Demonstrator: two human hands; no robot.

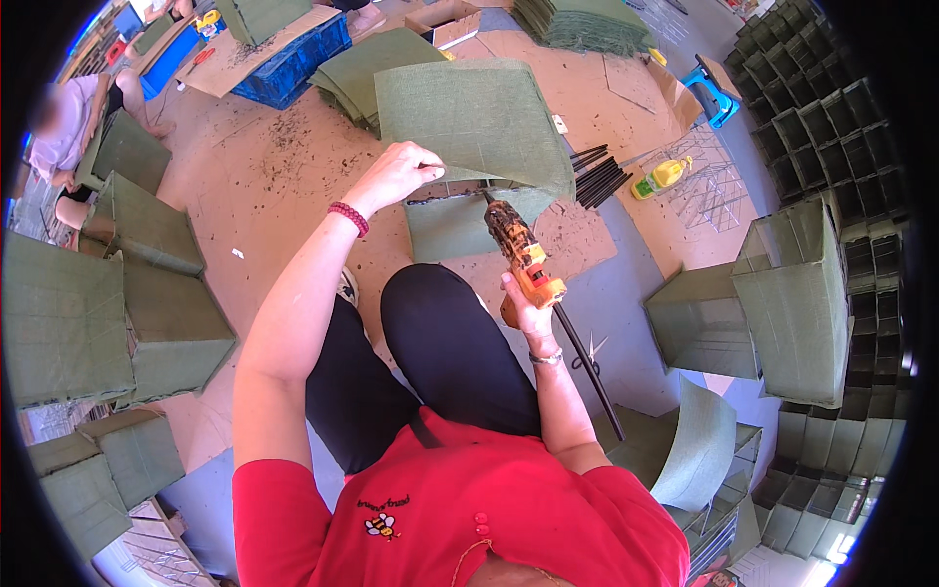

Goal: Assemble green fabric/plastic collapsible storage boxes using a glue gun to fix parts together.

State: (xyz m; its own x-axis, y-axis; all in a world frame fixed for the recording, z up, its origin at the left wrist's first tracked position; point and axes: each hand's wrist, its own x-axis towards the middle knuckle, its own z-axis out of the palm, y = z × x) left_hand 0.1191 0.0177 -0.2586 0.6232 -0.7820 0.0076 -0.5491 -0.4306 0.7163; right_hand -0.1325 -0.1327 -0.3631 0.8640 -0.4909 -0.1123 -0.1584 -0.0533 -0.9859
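Note:
My right hand (528, 305) grips an orange and yellow glue gun (528, 269), its body smeared with dark residue. A long black glue stick (589, 372) runs out of its back end. The nozzle points at the seam between a raised green mesh fabric sheet (469, 112) and a green fabric panel (450, 230) below it. Dark glue lines the panel's upper edge. My left hand (401, 176) is closed, its fingertips pinching the lower edge of the raised sheet. What lies beneath the sheet is hidden.
Black glue sticks (602, 178), a yellow bottle (665, 178) and scissors (590, 354) lie to the right. Green fabric boxes (161, 323) stand left, with more (792, 293) on the right. Beyond are a blue crate (289, 73) and stacked fabric (582, 24). Another person (73, 127) sits at far left.

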